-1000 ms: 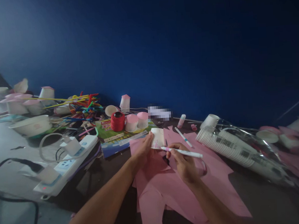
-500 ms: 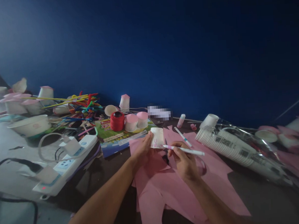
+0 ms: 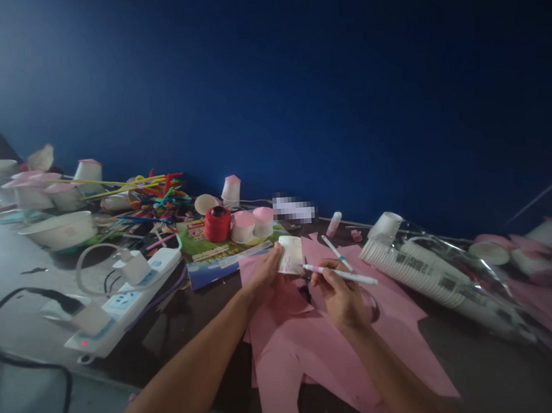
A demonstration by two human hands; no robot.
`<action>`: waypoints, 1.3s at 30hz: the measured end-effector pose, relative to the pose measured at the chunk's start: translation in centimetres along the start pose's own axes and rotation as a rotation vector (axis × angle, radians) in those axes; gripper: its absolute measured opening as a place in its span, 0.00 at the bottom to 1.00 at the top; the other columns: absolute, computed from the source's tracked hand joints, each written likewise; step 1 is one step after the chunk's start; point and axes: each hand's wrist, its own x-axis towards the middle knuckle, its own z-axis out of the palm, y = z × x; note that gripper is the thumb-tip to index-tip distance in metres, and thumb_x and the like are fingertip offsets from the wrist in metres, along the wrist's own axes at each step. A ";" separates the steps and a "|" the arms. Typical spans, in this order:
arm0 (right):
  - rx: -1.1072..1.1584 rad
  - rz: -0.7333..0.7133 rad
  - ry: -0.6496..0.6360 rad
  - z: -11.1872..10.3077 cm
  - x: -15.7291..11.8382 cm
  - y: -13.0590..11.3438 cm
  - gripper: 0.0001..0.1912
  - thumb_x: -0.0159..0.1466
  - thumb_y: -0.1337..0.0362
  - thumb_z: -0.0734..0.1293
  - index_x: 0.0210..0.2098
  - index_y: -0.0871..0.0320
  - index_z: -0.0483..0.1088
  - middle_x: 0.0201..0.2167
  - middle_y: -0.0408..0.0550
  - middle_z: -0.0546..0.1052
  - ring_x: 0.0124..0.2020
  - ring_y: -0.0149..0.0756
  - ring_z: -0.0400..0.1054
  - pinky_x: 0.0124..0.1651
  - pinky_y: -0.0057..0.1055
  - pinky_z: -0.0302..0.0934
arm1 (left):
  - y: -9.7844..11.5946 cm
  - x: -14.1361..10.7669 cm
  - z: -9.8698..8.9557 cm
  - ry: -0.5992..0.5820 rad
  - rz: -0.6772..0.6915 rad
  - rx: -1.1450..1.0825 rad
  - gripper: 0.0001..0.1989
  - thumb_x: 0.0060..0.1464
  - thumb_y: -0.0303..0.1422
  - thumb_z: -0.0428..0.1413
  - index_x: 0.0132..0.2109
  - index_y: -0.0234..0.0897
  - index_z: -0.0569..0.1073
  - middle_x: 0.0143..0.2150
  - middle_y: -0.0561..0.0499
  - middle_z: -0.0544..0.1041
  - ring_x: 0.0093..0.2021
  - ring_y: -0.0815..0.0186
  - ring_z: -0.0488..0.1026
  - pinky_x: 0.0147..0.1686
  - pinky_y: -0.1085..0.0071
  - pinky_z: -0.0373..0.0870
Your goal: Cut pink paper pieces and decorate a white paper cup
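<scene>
1. Shifted slightly rightward since a second ago: tip of the white marker (image 3: 357,277), now near the right edge of the white cup (image 3: 290,253).
2. Dark table (image 3: 482,362), pink paper sheets (image 3: 326,350) spread across it.
3. Left hand (image 3: 265,278) grips the cup's left side, over the sheets.
4. Right hand (image 3: 341,297) pinches the marker.
5. Cup: pink marks near its lower edge.
6. Teal-banded pen (image 3: 337,253) beyond the right hand.

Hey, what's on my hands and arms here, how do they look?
Your left hand and right hand wear no gloves. The left forearm and right forearm show no sleeves, watches or bracelets. Whether there are rings, I can't tell.
</scene>
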 end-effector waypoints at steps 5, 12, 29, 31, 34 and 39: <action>0.047 -0.005 0.042 0.0 0.3 -0.1 0.07 0.56 0.60 0.71 0.31 0.56 0.73 0.22 0.40 0.73 0.26 0.30 0.66 0.34 0.29 0.61 | 0.4 -0.2 0.1 -0.022 -0.039 0.007 0.16 0.59 0.45 0.54 0.41 0.36 0.74 0.31 0.48 0.79 0.30 0.62 0.77 0.33 0.68 0.74; 0.074 -0.001 0.042 -0.2 0.5 0.1 0.07 0.58 0.59 0.71 0.33 0.56 0.72 0.22 0.39 0.74 0.28 0.31 0.67 0.38 0.32 0.62 | 0.2 0.3 -0.5 0.026 -0.049 -0.021 0.14 0.59 0.44 0.54 0.41 0.37 0.74 0.33 0.47 0.80 0.35 0.59 0.79 0.39 0.64 0.76; 0.065 -0.011 0.051 -0.1 0.3 -0.2 0.09 0.56 0.58 0.72 0.32 0.56 0.73 0.22 0.40 0.74 0.26 0.30 0.67 0.37 0.30 0.61 | 0.5 0.0 -0.4 0.020 -0.032 0.000 0.16 0.59 0.44 0.55 0.45 0.34 0.74 0.31 0.49 0.79 0.29 0.64 0.77 0.37 0.67 0.75; 0.059 0.005 0.047 0.1 0.2 -0.3 0.08 0.57 0.58 0.72 0.32 0.56 0.73 0.22 0.40 0.74 0.27 0.30 0.67 0.37 0.30 0.61 | 0.4 0.2 -0.7 0.028 -0.035 -0.013 0.17 0.58 0.45 0.56 0.44 0.35 0.74 0.31 0.48 0.79 0.29 0.64 0.77 0.36 0.67 0.76; 0.052 0.015 0.041 0.2 0.1 -0.3 0.09 0.56 0.58 0.72 0.31 0.56 0.73 0.22 0.40 0.74 0.26 0.30 0.67 0.35 0.30 0.61 | 0.2 0.5 -0.8 0.036 -0.031 -0.021 0.17 0.56 0.45 0.57 0.43 0.36 0.74 0.32 0.48 0.80 0.30 0.64 0.77 0.36 0.68 0.76; 0.027 -0.016 0.077 0.3 0.2 -0.2 0.13 0.60 0.55 0.69 0.41 0.55 0.72 0.22 0.39 0.74 0.26 0.32 0.68 0.42 0.36 0.64 | 0.2 0.5 -0.6 0.047 -0.042 -0.029 0.14 0.58 0.44 0.56 0.44 0.38 0.74 0.36 0.49 0.81 0.33 0.63 0.79 0.39 0.65 0.76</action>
